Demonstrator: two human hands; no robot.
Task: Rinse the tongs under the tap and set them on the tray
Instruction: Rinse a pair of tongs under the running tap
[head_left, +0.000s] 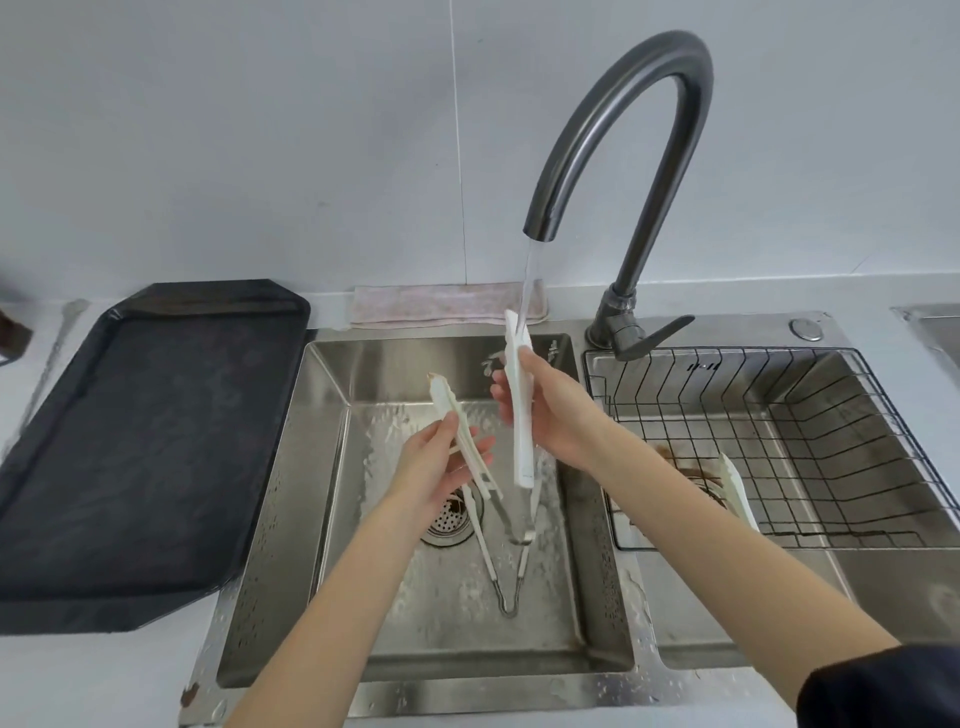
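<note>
My right hand (545, 410) grips white tongs (522, 415) held upright, their top end in the water stream falling from the grey tap (540, 223). My left hand (436, 462) holds a second pair of white tongs (460, 431) tilted up to the left, with a brownish stain at the tip. A third pair with metal arms (506, 577) lies on the floor of the left sink basin (322, 467). The black tray (135, 447) lies on the counter left of the sink, with nothing on it.
A wire basket (810, 447) sits in the right basin with another white utensil (735, 488) leaning in it. A folded cloth (441, 304) lies behind the sink against the wall. The drain strainer (452, 519) is under my left hand.
</note>
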